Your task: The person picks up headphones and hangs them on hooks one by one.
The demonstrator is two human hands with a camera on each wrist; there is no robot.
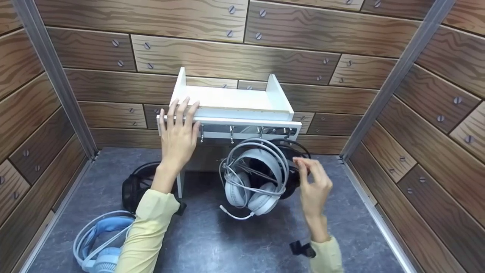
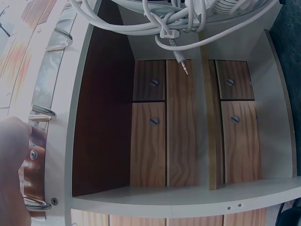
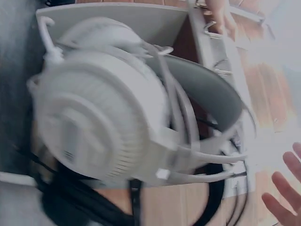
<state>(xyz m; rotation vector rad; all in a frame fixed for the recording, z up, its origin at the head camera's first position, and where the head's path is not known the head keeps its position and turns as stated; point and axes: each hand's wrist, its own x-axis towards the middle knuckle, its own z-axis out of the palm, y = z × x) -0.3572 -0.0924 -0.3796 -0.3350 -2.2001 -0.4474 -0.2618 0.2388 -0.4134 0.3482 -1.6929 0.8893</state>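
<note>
Got left hand (image 1: 177, 141), fingers spread, resting on white hook rack (image 1: 246, 123), upper centre; right hand (image 1: 316, 184) hovering loose-fingered near white headset (image 1: 263, 199).

Sleeves (image 1: 150, 222) are pale yellow — the right wrist's fitting (image 1: 302, 249) black.

In the head view, the left hand (image 1: 177, 138) lies at nine o'clock, back showing, fingers spread toward twelve, its forearm (image 1: 148, 223) leaning toward one. The right hand (image 1: 315, 182) hangs at four o'clock, fingers loosely bent toward ten.
</note>
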